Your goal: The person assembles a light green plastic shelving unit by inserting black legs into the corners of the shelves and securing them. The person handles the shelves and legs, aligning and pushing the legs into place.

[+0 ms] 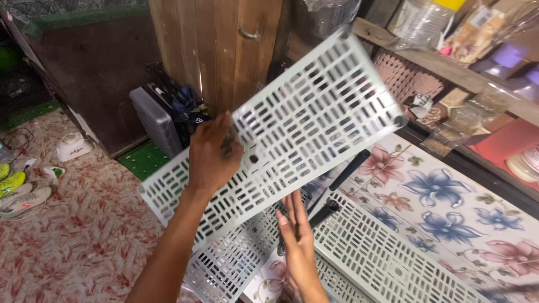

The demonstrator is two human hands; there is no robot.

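Note:
My left hand (210,154) grips a long pale grey slotted plastic shelf panel (297,120) by its upper edge and holds it tilted in the air, its right end highest. My right hand (297,241) is below it with the fingers held straight, touching the end of a black tube (324,212). A second black tube (349,169) lies just beyond. Two more slotted panels lie underneath: one (382,255) on the flowered surface, another (224,264) sticking out over the floor.
A flower-patterned tabletop (449,196) fills the right side. Behind it a wooden shelf (426,62) carries bags, jars and bottles. A wooden cabinet (219,50) and a grey ribbed case (152,120) stand ahead. Red patterned floor (84,235) with shoes (17,191) lies at left.

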